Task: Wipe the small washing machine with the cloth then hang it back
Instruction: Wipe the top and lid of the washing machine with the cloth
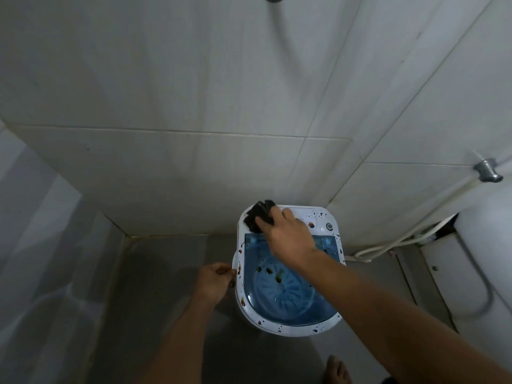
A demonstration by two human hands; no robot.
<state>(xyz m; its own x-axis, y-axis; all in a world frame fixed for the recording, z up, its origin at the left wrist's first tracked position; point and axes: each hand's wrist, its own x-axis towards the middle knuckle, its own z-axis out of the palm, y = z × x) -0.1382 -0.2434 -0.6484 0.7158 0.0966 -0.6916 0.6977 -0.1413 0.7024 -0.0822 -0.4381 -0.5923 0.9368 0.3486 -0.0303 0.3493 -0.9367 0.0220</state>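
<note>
A small white washing machine (288, 327) with a see-through blue lid stands on the floor in the corner of a tiled room. Dark brown spots and splashes dot its white rim and lid. My right hand (288, 234) presses a dark crumpled cloth (259, 214) onto the machine's far left top corner. My left hand (214, 281) grips the machine's left edge, fingers curled against the rim.
White tiled walls (194, 106) close in behind and to the right. A white hose (410, 231) runs from a metal wall fitting (487, 170) down to the floor behind the machine. A white fixture (487, 259) stands at right. My bare foot (336, 370) shows at the bottom.
</note>
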